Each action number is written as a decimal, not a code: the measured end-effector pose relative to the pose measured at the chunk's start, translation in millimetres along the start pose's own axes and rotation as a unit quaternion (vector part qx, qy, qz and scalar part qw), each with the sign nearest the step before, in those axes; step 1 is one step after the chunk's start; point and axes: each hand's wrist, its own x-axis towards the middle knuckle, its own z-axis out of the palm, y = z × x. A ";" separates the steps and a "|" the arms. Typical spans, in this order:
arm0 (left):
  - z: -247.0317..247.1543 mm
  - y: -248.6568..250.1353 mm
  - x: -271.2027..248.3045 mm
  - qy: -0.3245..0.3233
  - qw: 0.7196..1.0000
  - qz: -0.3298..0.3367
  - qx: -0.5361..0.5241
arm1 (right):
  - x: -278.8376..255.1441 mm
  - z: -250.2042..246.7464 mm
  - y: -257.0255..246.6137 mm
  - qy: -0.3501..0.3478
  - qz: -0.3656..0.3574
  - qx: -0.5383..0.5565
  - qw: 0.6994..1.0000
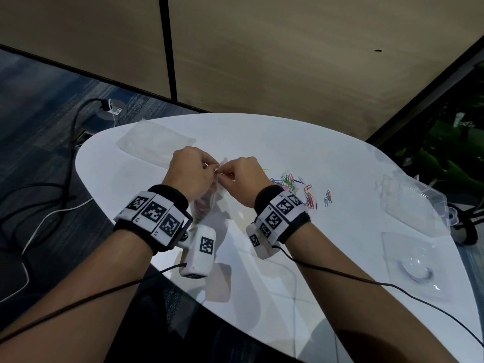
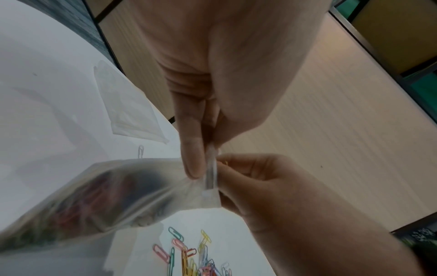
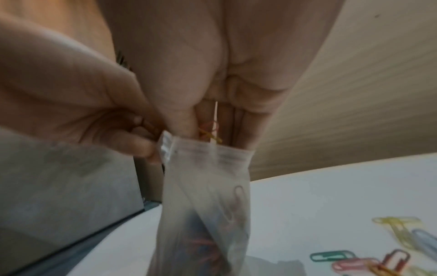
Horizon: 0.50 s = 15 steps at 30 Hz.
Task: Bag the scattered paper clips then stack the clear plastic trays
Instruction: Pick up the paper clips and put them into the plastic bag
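Hanging from both hands above the white bench (image 1: 288, 142), the small clear bag (image 2: 123, 190) has its mouth up at the fingertips and its long axis dropping toward the person, the belly already dark with coloured clips. The left hand (image 1: 190, 172) pinches one side of the mouth between thumb and forefinger, right at the zip strip. The right hand (image 1: 245, 179) has its fingers curled at the same opening, and the right wrist view shows a few clips, yellow and red, held between those fingers just over the mouth; whether it also grips the bag's lip I cannot tell through the blur.

What the coming move turns on, by my reading, is the pile of loose paper clips (image 1: 296, 186): it lies on the bench just to the right of the bag, beside the right wrist, so the right hand is plainly the nearer one for fetching while the left keeps the mouth up and open. A couple of stray clips (image 1: 327, 197) sit a little farther right.

Two clear plastic trays (image 1: 411, 197) rest well apart from the hands at the right edge, one beyond the other, not yet stacked. A second, flat bag (image 1: 157, 140) lies at the far left of the bench.
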 end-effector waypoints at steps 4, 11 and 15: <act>-2.4 -4.8 0.9 -0.001 1.000 -0.016 -0.024 | -7.1 -13.9 3.8 0.004 -0.005 0.134 0.991; -9.0 -18.9 3.2 -0.006 1.000 -0.018 -0.024 | 8.6 -6.1 63.2 0.031 0.132 0.029 0.990; -18.6 -28.7 3.2 0.001 0.999 -0.038 -0.032 | 4.6 25.2 78.4 -0.164 0.014 -0.211 0.964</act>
